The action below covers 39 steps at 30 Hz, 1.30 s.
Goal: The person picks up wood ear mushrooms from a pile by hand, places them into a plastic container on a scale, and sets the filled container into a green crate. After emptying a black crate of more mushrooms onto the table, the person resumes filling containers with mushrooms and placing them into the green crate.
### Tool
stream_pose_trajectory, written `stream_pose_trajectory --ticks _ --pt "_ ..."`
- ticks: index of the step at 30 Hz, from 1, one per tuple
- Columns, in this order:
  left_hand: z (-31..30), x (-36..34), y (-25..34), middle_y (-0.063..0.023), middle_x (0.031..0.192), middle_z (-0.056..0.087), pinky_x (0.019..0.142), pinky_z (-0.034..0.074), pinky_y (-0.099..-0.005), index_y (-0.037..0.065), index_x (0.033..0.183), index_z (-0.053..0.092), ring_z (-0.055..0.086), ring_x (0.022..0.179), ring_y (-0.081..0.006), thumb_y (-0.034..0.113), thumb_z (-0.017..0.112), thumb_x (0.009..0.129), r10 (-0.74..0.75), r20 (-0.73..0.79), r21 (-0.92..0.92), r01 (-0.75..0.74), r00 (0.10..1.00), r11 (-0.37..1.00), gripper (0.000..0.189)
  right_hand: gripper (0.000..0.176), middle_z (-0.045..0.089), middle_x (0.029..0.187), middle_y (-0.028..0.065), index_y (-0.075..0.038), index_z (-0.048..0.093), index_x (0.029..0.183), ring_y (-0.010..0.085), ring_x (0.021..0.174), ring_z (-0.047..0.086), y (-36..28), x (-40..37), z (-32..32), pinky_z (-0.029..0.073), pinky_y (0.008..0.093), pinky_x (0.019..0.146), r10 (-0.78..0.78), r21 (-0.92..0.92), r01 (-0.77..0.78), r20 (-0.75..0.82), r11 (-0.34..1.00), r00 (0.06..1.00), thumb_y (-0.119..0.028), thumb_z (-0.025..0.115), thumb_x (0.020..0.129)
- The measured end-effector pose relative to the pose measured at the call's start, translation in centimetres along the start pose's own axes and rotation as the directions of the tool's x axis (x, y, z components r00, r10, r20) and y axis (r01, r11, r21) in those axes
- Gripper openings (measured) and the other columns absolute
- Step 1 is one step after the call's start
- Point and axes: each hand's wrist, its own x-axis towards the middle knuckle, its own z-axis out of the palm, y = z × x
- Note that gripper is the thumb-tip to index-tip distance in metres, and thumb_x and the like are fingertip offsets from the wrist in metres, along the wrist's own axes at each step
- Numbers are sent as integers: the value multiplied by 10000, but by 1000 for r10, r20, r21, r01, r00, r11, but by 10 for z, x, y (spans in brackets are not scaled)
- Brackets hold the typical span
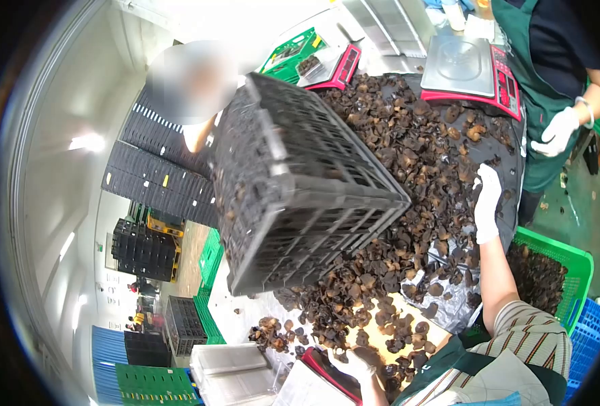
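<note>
My left hand, in a white glove, is open with fingers apart, beside a red-edged scale and loose mushrooms. My right hand, also white-gloved, is over the right side of the pile. Its fingers are curled around what looks like a dark mushroom, partly hidden. Dark brown dried mushrooms are heaped over the table, with some scattered on a yellowish board. A large black crate, tilted and blurred, is above the pile, near a person behind it.
Another person's gloved hand is at the upper right, beside a red scale with a metal plate. A green basket of mushrooms stands at my right above a blue crate. Black crates are stacked beyond the table.
</note>
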Motion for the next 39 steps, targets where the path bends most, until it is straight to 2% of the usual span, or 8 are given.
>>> stream_pose_trajectory --ticks 5,9,11,21,25,31,34,39 --pt "-97 51 -117 -132 1159 495 911 390 -354 18 1294 435 483 1017 -229 -15 509 794 62 33 300 -69 998 952 506 188 621 959 -3 -38 646 1062 78 766 543 0 0 1 436 220 666 2 -9 -2 -10 1000 1000 -114 567 909" --pt "-30 12 -36 -127 1158 499 934 377 -344 -6 1284 445 482 1022 -222 -22 523 785 319 51 461 -305 946 833 506 214 632 977 22 -11 636 1076 93 754 547 5 3 1 439 228 650 -65 12 65 19 998 998 -128 556 916" --pt "-29 13 -36 -119 1143 503 938 378 -343 -1 1289 449 482 1028 -219 -20 533 778 180 -25 435 -152 983 888 519 237 630 943 -1 -36 644 1089 88 732 542 9 6 -2 425 226 637 -46 -40 48 47 998 998 -170 544 921" --pt "-37 15 -64 -130 1181 543 963 400 -342 5 1284 475 524 1040 -220 -14 571 769 207 -74 402 -161 975 902 524 210 641 1042 38 -7 629 1092 72 800 558 30 2 -6 447 205 700 -169 -338 256 267 906 949 -111 522 944" --pt "-30 13 -59 -119 1204 540 955 411 -329 2 1291 472 529 1031 -202 -12 584 779 260 -79 429 -203 962 880 524 196 633 1035 19 -18 615 1099 56 770 522 36 1 -10 422 196 693 -88 -386 226 344 895 935 -115 527 953" --pt "-29 15 -68 -124 1202 538 950 415 -331 -3 1271 480 531 1023 -208 -11 567 783 267 -106 343 -217 958 914 496 165 635 1057 56 5 602 1051 138 972 556 20 -11 3 418 263 897 -299 -446 541 504 713 810 -104 540 943" --pt "-22 11 -53 -125 1196 540 948 417 -332 -4 1264 484 532 1022 -211 -11 561 778 259 -119 353 -203 958 913 492 167 636 1063 56 1 604 1050 133 963 563 11 -19 13 430 258 863 -312 -451 575 532 683 787 -109 538 944" --pt "-21 10 -51 -126 1190 542 945 419 -333 -5 1259 487 532 1026 -213 -11 556 773 261 -130 352 -201 957 914 491 187 636 1088 58 -7 608 1068 129 962 577 16 -19 19 442 243 787 -142 -447 362 453 818 880 -115 513 949"
